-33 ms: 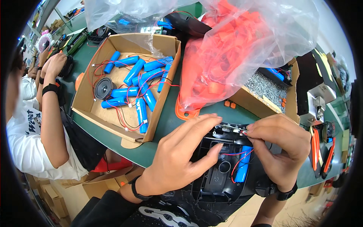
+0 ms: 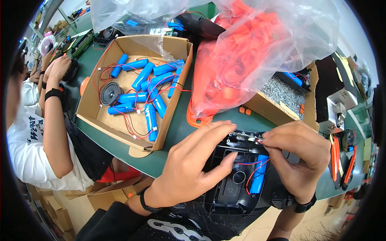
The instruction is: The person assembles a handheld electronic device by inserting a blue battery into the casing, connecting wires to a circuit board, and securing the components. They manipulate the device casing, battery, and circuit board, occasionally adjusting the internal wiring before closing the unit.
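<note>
A black plastic housing (image 2: 225,203) with an open inside lies before me at the table's edge. A narrow circuit board (image 2: 241,137) sits across its far end. Inside, at the right, rests a blue cylindrical battery (image 2: 257,176) with thin red and black wires. My right hand (image 2: 299,154) pinches thumb and forefinger on the battery wire at the board's right end, beside a small white connector; the fingertips partly hide it. My left hand (image 2: 201,158) reaches over the housing's left side, fingers stretched and thumb apart, holding nothing, its fingertips beside the board's left end.
A cardboard box (image 2: 116,130) at the left holds several blue batteries and a round speaker (image 2: 111,94). Beyond my hands lies a clear bag of orange parts (image 2: 231,64). Right of it stands a box of screws (image 2: 281,94). Orange-handled pliers (image 2: 335,158) lie far right; a co-worker's arm (image 2: 56,128) is at left.
</note>
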### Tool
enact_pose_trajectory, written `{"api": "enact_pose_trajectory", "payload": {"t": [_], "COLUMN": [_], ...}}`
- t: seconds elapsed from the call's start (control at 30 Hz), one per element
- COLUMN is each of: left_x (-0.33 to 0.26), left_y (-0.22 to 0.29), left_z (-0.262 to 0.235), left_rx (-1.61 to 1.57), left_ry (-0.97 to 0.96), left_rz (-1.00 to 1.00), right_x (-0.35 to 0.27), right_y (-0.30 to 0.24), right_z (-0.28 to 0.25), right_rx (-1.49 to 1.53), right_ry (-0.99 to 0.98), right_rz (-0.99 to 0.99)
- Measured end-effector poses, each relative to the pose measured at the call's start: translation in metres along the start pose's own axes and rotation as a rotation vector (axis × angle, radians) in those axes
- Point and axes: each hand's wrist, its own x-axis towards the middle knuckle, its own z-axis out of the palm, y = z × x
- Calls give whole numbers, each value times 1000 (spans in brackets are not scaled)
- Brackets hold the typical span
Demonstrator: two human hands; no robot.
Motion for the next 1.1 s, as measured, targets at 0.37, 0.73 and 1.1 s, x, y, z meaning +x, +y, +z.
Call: {"api": "enact_pose_trajectory", "payload": {"t": [0.37, 0.73, 1.1], "left_x": [-1, 0, 1], "left_y": [0, 2, 3], "left_z": [0, -1, -1], "left_rx": [2, 24, 19], "left_ry": [1, -18, -14], "left_rz": [-8, 0, -13], "right_x": [2, 1, 2], "right_y": [0, -1, 0], "right_z": [-1, -3, 4], "right_rx": [27, 1, -30], "right_ry": [-22, -41, -74], "right_rz": [-8, 5, 10]}}
